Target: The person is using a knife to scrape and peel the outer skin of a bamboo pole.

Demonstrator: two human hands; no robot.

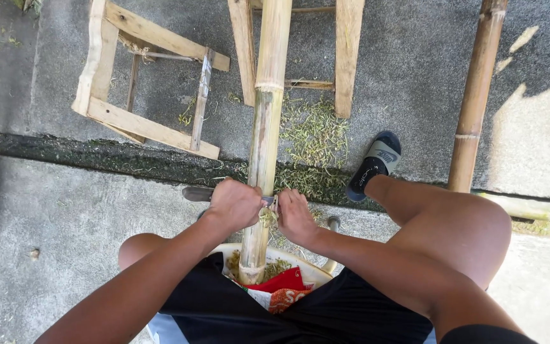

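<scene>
Head view, read from near to far: we recorded the near end of a long bamboo pole (pixel 264 153) resting on the pale rim of a seat (pixel 303 269) between the person's knees, over a red cloth (pixel 278 281) and loose shavings. From there the pole's long axis ran straight away from the body, up the middle of the picture and out past its top edge.

We found both hands set across that axis at one station, a short way up from the near end. The left hand (pixel 233 205) was closed around the grip of a blade (pixel 200 193) whose flat end stuck out to the left of the pole. The right hand (pixel 295 215) was closed on the tool's other side, touching the pole's right flank. Neither hand was nearer the pole; they sat level, one on each side. We could not see the cutting edge itself.

Beyond the hands lay green shavings (pixel 313 137) on the concrete, a sandalled foot (pixel 375 164), two wooden frames (pixel 144 79) and a second bamboo pole (pixel 477 95) well apart to the right.
</scene>
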